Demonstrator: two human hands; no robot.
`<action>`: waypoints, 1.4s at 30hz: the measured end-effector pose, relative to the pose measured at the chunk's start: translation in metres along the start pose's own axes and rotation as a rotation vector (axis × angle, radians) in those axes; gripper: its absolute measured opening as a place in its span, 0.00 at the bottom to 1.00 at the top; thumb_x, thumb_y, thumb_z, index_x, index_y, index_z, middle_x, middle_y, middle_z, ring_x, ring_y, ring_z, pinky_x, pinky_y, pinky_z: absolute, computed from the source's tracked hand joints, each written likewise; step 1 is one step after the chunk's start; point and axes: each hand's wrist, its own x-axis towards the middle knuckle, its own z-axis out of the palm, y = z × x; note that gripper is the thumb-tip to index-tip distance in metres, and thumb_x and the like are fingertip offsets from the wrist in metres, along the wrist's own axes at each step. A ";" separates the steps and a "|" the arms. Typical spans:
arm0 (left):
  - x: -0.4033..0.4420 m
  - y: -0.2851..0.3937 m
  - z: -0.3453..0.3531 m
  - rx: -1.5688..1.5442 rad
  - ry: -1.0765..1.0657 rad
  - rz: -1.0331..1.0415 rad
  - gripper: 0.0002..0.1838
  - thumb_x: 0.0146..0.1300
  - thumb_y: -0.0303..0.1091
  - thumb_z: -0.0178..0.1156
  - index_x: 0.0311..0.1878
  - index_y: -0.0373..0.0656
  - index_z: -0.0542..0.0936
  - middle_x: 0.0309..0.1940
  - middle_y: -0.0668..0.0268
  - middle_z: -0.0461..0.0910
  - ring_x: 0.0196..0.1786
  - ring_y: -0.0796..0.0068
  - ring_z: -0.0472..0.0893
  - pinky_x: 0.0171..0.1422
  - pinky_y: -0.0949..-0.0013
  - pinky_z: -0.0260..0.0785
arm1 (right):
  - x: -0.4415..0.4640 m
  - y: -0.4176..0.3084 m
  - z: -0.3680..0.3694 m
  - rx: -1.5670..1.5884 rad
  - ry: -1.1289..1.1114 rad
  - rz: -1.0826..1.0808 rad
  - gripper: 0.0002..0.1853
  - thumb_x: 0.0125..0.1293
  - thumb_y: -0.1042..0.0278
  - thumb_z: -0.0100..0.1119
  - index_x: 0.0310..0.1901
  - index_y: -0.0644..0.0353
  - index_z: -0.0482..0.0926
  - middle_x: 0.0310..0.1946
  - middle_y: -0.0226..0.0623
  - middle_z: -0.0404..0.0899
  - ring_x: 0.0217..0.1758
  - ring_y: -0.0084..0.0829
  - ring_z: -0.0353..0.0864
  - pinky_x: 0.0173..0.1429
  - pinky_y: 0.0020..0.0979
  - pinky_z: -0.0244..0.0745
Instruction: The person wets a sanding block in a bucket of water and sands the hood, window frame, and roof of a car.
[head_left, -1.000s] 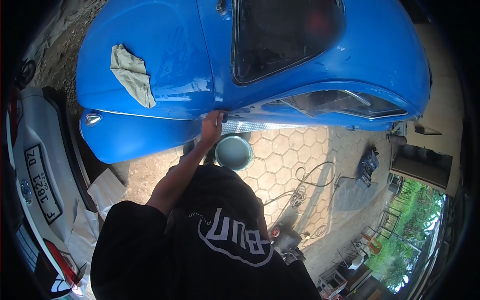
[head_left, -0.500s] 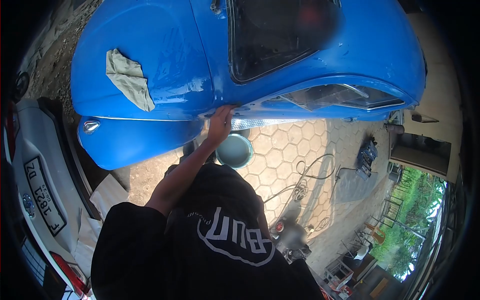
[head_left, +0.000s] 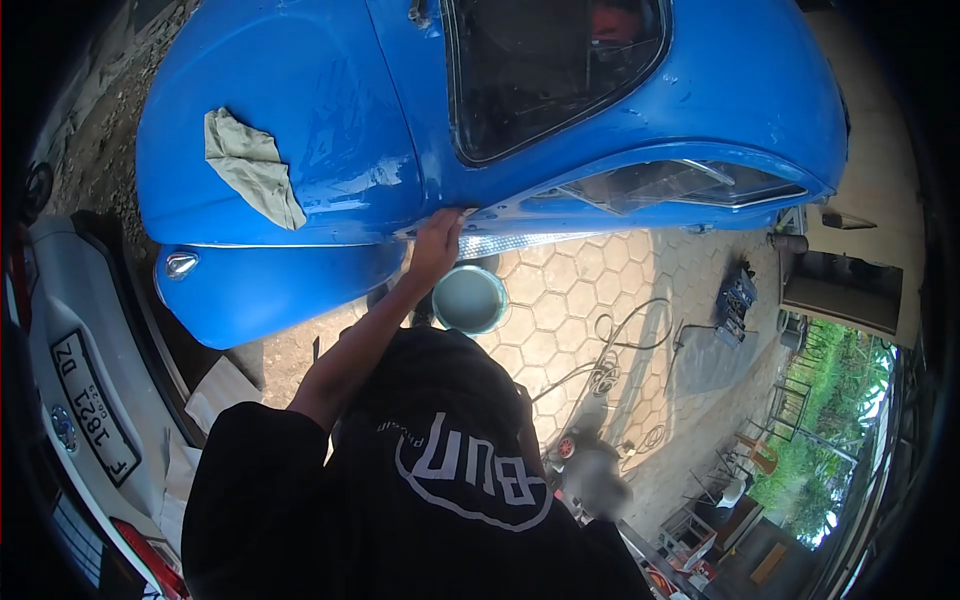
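My left hand (head_left: 437,243) presses against the lower side of a blue car (head_left: 300,120), just below the front corner of its door window. Its fingers are bent together, and a small thin edge shows at the fingertips; what it belongs to I cannot make out. A crumpled grey-green cloth (head_left: 250,168) lies on the blue bodywork to the left. Beneath my left hand, a round bucket (head_left: 470,300) of cloudy liquid stands on the paving. My right hand is out of view; only a sliver of that arm shows beside my black shirt (head_left: 400,500).
A pale car with a number plate (head_left: 95,405) stands close on the left. Hoses (head_left: 605,370) and a machine with a wheel (head_left: 568,446) lie on the hexagonal paving (head_left: 560,310) at right. A cabinet (head_left: 845,290) and several chairs are farther right.
The view has shifted slightly. My left hand stays at nearly the same place on the blue car, and the cloth still lies on the bodywork.
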 end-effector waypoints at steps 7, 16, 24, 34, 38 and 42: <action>-0.018 -0.047 -0.015 -0.018 -0.023 0.098 0.11 0.74 0.29 0.54 0.52 0.37 0.82 0.41 0.48 0.84 0.46 0.43 0.83 0.49 0.54 0.76 | 0.031 0.030 0.000 0.006 -0.020 -0.023 0.20 0.78 0.63 0.49 0.67 0.54 0.72 0.51 0.43 0.84 0.54 0.36 0.81 0.65 0.37 0.75; -0.036 -0.086 0.034 -0.165 0.139 -0.913 0.18 0.72 0.43 0.56 0.57 0.46 0.86 0.47 0.51 0.88 0.54 0.51 0.85 0.59 0.55 0.73 | -0.015 -0.013 0.012 -0.039 0.072 -0.017 0.22 0.77 0.61 0.50 0.70 0.53 0.70 0.53 0.44 0.83 0.55 0.37 0.81 0.65 0.37 0.74; -0.020 -0.003 0.023 -0.185 0.166 -0.759 0.21 0.71 0.43 0.60 0.59 0.41 0.84 0.42 0.49 0.88 0.46 0.49 0.87 0.51 0.55 0.73 | -0.030 -0.001 0.024 -0.002 0.099 0.036 0.22 0.76 0.60 0.51 0.69 0.53 0.71 0.52 0.44 0.83 0.54 0.37 0.81 0.64 0.37 0.75; -0.038 -0.017 0.006 0.093 -0.023 -0.030 0.20 0.74 0.33 0.55 0.67 0.42 0.77 0.55 0.46 0.83 0.47 0.46 0.87 0.51 0.55 0.81 | -0.032 0.001 0.033 0.024 0.101 0.048 0.21 0.75 0.60 0.53 0.67 0.53 0.73 0.51 0.43 0.83 0.54 0.37 0.82 0.62 0.36 0.76; -0.007 0.036 0.000 0.100 -0.086 -0.063 0.17 0.74 0.32 0.56 0.63 0.42 0.80 0.55 0.48 0.84 0.51 0.46 0.86 0.54 0.54 0.81 | -0.034 0.003 0.036 0.025 0.105 0.051 0.21 0.75 0.60 0.53 0.67 0.53 0.73 0.51 0.43 0.84 0.53 0.37 0.82 0.62 0.36 0.76; -0.007 0.014 -0.009 0.134 -0.033 0.185 0.16 0.76 0.31 0.53 0.62 0.38 0.80 0.51 0.47 0.85 0.48 0.43 0.85 0.52 0.53 0.79 | -0.035 0.001 0.040 0.022 0.099 0.050 0.21 0.75 0.60 0.54 0.66 0.53 0.74 0.50 0.43 0.84 0.53 0.37 0.82 0.61 0.35 0.76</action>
